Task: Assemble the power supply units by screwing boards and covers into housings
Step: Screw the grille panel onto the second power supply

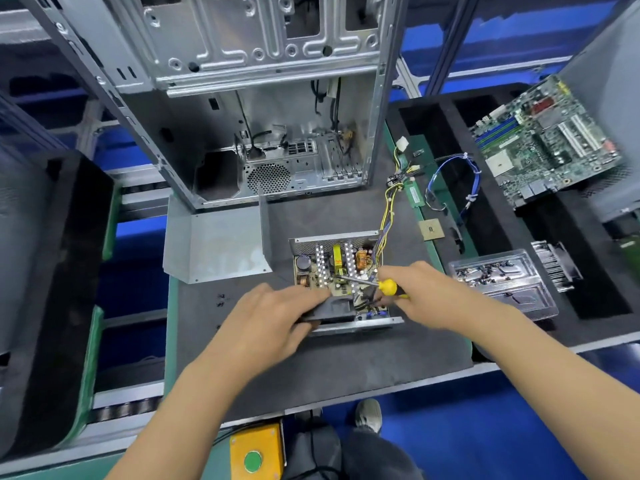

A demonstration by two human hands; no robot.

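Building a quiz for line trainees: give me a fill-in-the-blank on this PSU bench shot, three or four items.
1. The right hand holds a screwdriver with a ____ handle.
2. The loose metal cover lies to the ____ of the open power supply.
3. The button on the yellow box is ____.

Missing words: yellow; left; green

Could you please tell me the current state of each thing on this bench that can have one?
power supply housing: open, board exposed, no cover on.
cover: off, lying on the mat left of the housing.
screwdriver: held, tip down on the board.
right hand: gripping the screwdriver.
left hand: gripping the black fan at the housing's near edge.
computer case: side open, inside bare.
motherboard: loose, outside the case.
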